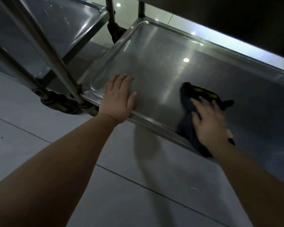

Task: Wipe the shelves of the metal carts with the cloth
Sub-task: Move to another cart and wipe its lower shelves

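Observation:
A low steel shelf (162, 51) of the nearer metal cart fills the middle of the view. My left hand (118, 97) lies flat on its near-left corner, fingers straight, palm over the front rim. My right hand (210, 122) presses a dark cloth (195, 94) with yellow markings onto the shelf near the front rim; the hand is blurred. Part of the cloth hangs over the rim under my wrist.
A second metal cart (59, 25) stands at the left, its shelf close beside this one. Its legs and dark wheels (62, 104) sit by the shelf's left corner. An upper shelf (236, 18) overhangs at the top right. Grey tiled floor (105, 185) lies below.

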The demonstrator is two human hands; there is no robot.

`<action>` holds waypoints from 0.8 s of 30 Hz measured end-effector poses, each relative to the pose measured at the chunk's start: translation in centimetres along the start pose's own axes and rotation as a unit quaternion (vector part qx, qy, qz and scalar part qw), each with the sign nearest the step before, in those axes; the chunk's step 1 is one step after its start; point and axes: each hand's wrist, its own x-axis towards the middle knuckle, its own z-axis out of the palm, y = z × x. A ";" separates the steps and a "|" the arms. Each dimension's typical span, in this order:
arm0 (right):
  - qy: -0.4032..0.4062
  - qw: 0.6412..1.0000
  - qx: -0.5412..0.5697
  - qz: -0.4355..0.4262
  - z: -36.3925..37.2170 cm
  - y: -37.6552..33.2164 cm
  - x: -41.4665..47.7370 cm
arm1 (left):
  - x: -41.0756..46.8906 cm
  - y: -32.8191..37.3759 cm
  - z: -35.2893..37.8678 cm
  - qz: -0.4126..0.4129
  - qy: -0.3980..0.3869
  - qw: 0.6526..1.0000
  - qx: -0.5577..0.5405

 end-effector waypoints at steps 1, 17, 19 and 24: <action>-0.003 0.999 -0.013 0.033 -0.4 2.5 -0.5 | 0.1 0.1 -0.1 0.001 -0.008 1.000 -0.007; 0.007 0.987 -0.017 0.161 -0.1 -3.2 5.4 | 1.5 -5.1 -2.5 -0.044 -0.027 0.999 0.005; -0.011 0.993 -0.010 0.121 0.9 -7.9 7.9 | 1.4 -5.2 -2.5 -0.048 -0.017 0.999 -0.004; -0.056 0.993 0.009 -0.101 2.7 -19.9 8.8 | 1.8 -5.0 -2.9 -0.078 0.026 0.995 -0.064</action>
